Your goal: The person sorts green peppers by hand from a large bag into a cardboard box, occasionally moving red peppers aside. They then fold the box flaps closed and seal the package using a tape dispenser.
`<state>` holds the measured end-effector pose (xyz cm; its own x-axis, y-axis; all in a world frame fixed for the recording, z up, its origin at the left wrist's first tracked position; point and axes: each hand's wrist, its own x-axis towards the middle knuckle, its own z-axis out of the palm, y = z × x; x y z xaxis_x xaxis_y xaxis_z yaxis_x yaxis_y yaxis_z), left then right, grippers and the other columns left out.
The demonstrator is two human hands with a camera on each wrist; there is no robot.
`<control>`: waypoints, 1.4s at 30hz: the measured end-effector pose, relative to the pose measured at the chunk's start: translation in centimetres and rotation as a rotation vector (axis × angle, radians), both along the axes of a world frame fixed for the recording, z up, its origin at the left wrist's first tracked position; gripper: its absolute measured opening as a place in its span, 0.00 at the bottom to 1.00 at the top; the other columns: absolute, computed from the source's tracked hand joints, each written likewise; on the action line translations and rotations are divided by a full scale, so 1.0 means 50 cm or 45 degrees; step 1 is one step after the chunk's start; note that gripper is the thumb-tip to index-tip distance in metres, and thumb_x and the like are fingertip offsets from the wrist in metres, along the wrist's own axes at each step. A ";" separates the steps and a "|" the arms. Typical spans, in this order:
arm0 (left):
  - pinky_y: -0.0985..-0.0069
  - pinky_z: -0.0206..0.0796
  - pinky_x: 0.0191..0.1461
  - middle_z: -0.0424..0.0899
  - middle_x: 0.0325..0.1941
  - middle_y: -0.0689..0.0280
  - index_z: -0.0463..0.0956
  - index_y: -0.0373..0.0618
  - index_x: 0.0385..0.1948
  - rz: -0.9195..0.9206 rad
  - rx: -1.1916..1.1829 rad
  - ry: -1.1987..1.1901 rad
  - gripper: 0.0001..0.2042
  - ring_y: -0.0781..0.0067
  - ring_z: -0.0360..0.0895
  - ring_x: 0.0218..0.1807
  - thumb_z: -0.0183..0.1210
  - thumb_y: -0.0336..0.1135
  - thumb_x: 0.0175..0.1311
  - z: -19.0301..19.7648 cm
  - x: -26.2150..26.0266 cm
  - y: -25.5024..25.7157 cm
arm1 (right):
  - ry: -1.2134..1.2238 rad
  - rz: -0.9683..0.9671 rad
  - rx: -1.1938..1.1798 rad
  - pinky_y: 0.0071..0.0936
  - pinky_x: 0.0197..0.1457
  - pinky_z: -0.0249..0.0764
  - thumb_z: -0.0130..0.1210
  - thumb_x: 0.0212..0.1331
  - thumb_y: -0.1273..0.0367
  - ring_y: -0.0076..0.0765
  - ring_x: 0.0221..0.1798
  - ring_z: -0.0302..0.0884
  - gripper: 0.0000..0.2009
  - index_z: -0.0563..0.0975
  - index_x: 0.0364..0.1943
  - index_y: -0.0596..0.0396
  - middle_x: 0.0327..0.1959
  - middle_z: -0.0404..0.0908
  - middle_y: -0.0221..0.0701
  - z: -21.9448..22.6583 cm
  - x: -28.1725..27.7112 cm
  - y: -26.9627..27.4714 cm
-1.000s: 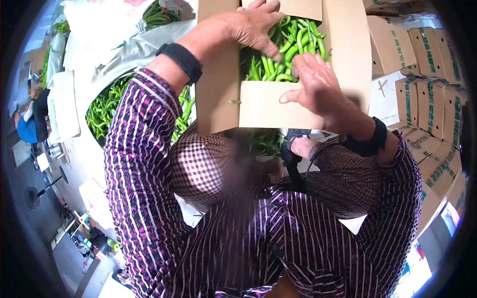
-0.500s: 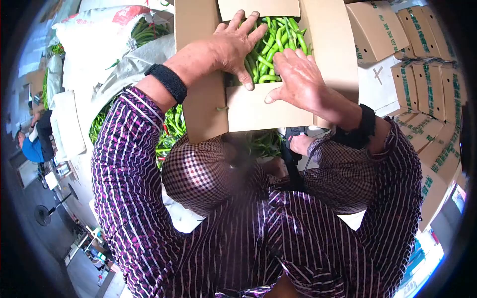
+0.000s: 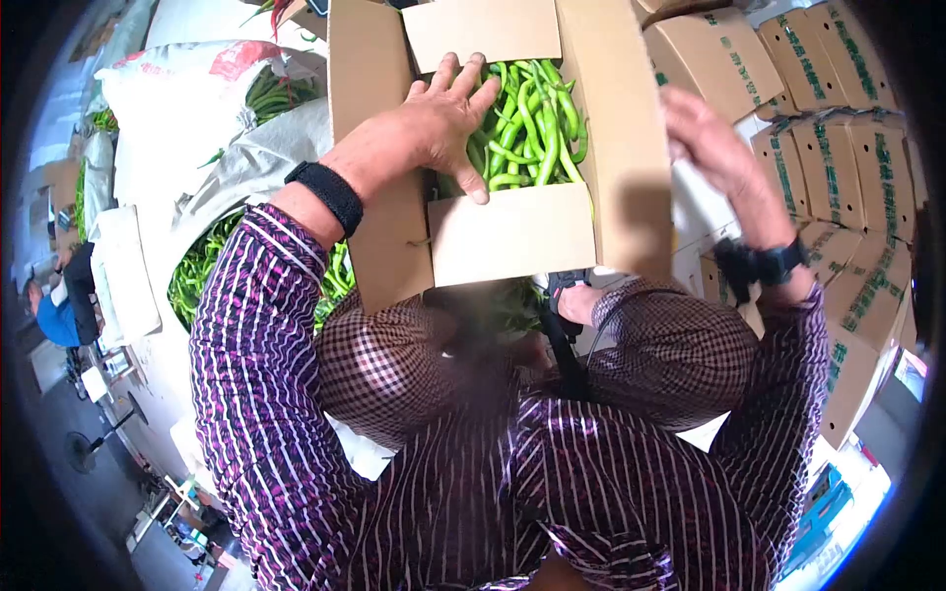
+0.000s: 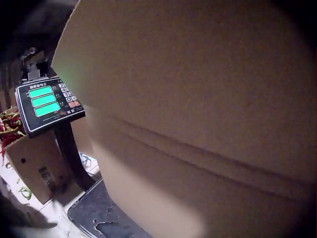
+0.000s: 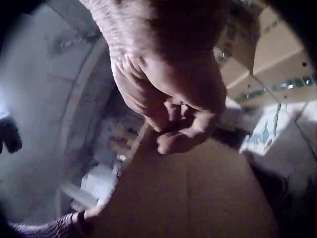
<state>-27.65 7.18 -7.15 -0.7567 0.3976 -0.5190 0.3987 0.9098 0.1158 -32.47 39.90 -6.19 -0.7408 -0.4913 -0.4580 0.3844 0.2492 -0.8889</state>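
A cardboard box (image 3: 614, 108) filled with green chili peppers (image 3: 532, 123) stands before me with its flaps spread. My left hand (image 3: 434, 123) lies over its left side, fingers spread; the fingertips are at the peppers' edge and the thumb is near the front flap (image 3: 512, 234). In the left wrist view a cardboard flap (image 4: 198, 99) hides that hand. My right hand (image 3: 714, 148), blurred, is just outside the right flap's edge. The right wrist view shows the right hand (image 5: 168, 89) with loosely curled fingers overlapping the cardboard.
A scale display (image 4: 44, 101) glows green beside the box, above a dark platform (image 4: 106, 218). Printed cartons (image 3: 833, 167) are stacked at the right. Sacks (image 3: 187, 89) and more green peppers (image 3: 202, 271) lie at the left. Another person (image 3: 69, 300) is at the far left.
My right hand has left the peppers and moved right, past the right flap. The left hand stays spread at the left side, and the box appears lower and further left in the head view.
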 end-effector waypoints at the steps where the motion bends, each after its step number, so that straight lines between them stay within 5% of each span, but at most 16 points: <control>1: 0.43 0.42 0.72 0.33 0.77 0.48 0.41 0.44 0.72 0.018 -0.001 -0.023 0.72 0.40 0.28 0.77 0.75 0.65 0.17 0.005 0.000 0.003 | 0.020 0.137 -0.050 0.16 0.30 0.70 0.52 0.66 0.62 0.17 0.26 0.71 0.10 0.72 0.39 0.56 0.29 0.75 0.24 0.014 0.026 -0.034; 6: 0.43 0.41 0.72 0.33 0.77 0.48 0.42 0.44 0.72 0.040 0.017 -0.012 0.72 0.41 0.28 0.77 0.76 0.64 0.16 0.002 0.002 0.001 | 0.230 0.452 -0.101 0.21 0.38 0.69 0.59 0.60 0.62 0.19 0.33 0.70 0.13 0.72 0.37 0.56 0.30 0.73 0.26 0.020 0.026 -0.140; 8: 0.44 0.43 0.72 0.37 0.77 0.48 0.45 0.43 0.71 0.042 0.055 0.038 0.71 0.41 0.31 0.77 0.77 0.62 0.16 -0.002 0.007 0.001 | 0.820 0.531 0.354 0.25 0.41 0.70 0.63 0.53 0.59 0.26 0.34 0.73 0.17 0.72 0.36 0.56 0.32 0.74 0.31 0.031 0.016 -0.165; 9: 0.45 0.43 0.72 0.38 0.76 0.48 0.45 0.43 0.71 0.040 0.020 0.027 0.70 0.41 0.31 0.77 0.76 0.62 0.17 0.010 0.008 0.006 | 1.111 0.519 0.382 0.32 0.50 0.69 0.67 0.46 0.55 0.38 0.45 0.73 0.24 0.73 0.43 0.55 0.41 0.74 0.38 -0.003 0.008 -0.179; 10: 0.45 0.43 0.72 0.38 0.76 0.48 0.45 0.43 0.71 0.055 0.019 0.018 0.70 0.41 0.31 0.77 0.76 0.62 0.17 0.012 0.006 0.003 | 1.104 0.533 0.373 0.32 0.50 0.69 0.67 0.46 0.55 0.38 0.45 0.73 0.24 0.73 0.43 0.55 0.41 0.74 0.38 -0.019 0.016 -0.199; 12: 0.43 0.43 0.72 0.37 0.76 0.48 0.45 0.44 0.71 0.008 0.043 -0.013 0.68 0.41 0.32 0.77 0.76 0.62 0.22 0.015 -0.003 -0.010 | 1.757 0.430 0.383 0.37 0.59 0.64 0.68 0.42 0.53 0.46 0.56 0.67 0.32 0.72 0.51 0.53 0.53 0.70 0.39 -0.049 0.034 -0.239; 16: 0.58 0.55 0.71 0.61 0.69 0.51 0.56 0.46 0.67 0.092 0.233 0.033 0.47 0.50 0.59 0.70 0.72 0.44 0.42 0.127 -0.011 -0.070 | 1.815 0.581 0.235 0.42 0.63 0.62 0.65 0.48 0.62 0.48 0.61 0.63 0.27 0.72 0.54 0.54 0.57 0.68 0.38 -0.084 0.060 -0.249; 17: 0.65 0.60 0.68 0.71 0.62 0.52 0.60 0.46 0.66 0.065 0.385 0.298 0.39 0.51 0.67 0.64 0.69 0.34 0.48 0.101 -0.001 -0.120 | 1.764 0.634 0.111 0.44 0.61 0.64 0.62 0.48 0.68 0.48 0.59 0.66 0.22 0.74 0.51 0.53 0.54 0.71 0.38 -0.086 0.064 -0.247; 21: 0.70 0.66 0.61 0.77 0.56 0.54 0.63 0.42 0.64 0.244 0.526 0.922 0.30 0.58 0.75 0.57 0.61 0.28 0.57 0.141 0.047 -0.163 | 1.974 0.913 -0.096 0.42 0.55 0.69 0.57 0.45 0.67 0.46 0.54 0.70 0.21 0.76 0.49 0.49 0.48 0.73 0.36 -0.088 0.067 -0.261; 22: 0.70 0.66 0.61 0.77 0.56 0.54 0.63 0.42 0.64 0.249 0.514 0.920 0.30 0.58 0.75 0.57 0.61 0.28 0.57 0.124 0.054 -0.172 | 1.973 0.912 -0.110 0.42 0.55 0.69 0.57 0.45 0.67 0.46 0.54 0.70 0.21 0.76 0.49 0.49 0.48 0.73 0.36 -0.080 0.067 -0.265; 24: 0.61 0.53 0.71 0.58 0.70 0.48 0.62 0.38 0.63 0.825 1.346 0.589 0.33 0.52 0.55 0.72 0.64 0.43 0.59 0.080 0.074 -0.187 | 1.960 0.994 -0.141 0.39 0.51 0.69 0.54 0.49 0.64 0.44 0.52 0.71 0.20 0.76 0.49 0.48 0.48 0.73 0.37 -0.070 0.066 -0.266; 25: 0.66 0.57 0.68 0.63 0.68 0.54 0.63 0.38 0.63 0.654 1.041 0.810 0.27 0.61 0.62 0.68 0.60 0.31 0.62 0.095 0.093 -0.162 | 2.032 1.054 -0.144 0.38 0.50 0.68 0.52 0.51 0.63 0.44 0.49 0.71 0.22 0.75 0.53 0.46 0.49 0.73 0.40 -0.082 0.057 -0.266; 27: 0.68 0.59 0.66 0.66 0.66 0.55 0.61 0.38 0.64 0.601 1.008 0.971 0.26 0.62 0.65 0.65 0.57 0.31 0.64 0.056 0.085 -0.170 | 2.023 1.025 -0.160 0.38 0.52 0.66 0.53 0.52 0.64 0.44 0.50 0.70 0.24 0.74 0.57 0.45 0.51 0.72 0.40 -0.080 0.053 -0.277; 32: 0.73 0.63 0.62 0.74 0.58 0.52 0.62 0.35 0.63 1.114 1.460 0.635 0.24 0.66 0.72 0.59 0.55 0.33 0.67 0.049 0.084 -0.135 | 1.951 0.958 0.069 0.38 0.57 0.62 0.53 0.53 0.67 0.40 0.53 0.69 0.29 0.67 0.65 0.43 0.60 0.69 0.39 -0.074 0.061 -0.302; 34: 0.73 0.61 0.64 0.73 0.60 0.51 0.60 0.35 0.64 0.944 1.355 0.862 0.25 0.67 0.70 0.61 0.53 0.32 0.67 0.036 0.077 -0.138 | 1.602 0.817 0.168 0.37 0.59 0.60 0.52 0.52 0.72 0.37 0.56 0.68 0.30 0.67 0.64 0.44 0.61 0.70 0.34 -0.071 0.070 -0.325; 42: 0.75 0.63 0.62 0.75 0.58 0.53 0.60 0.37 0.64 1.092 1.538 0.674 0.25 0.69 0.72 0.59 0.53 0.31 0.67 0.028 0.093 -0.146 | 1.871 0.771 0.114 0.36 0.53 0.63 0.57 0.45 0.73 0.37 0.53 0.69 0.20 0.78 0.48 0.53 0.49 0.77 0.30 -0.088 0.059 -0.307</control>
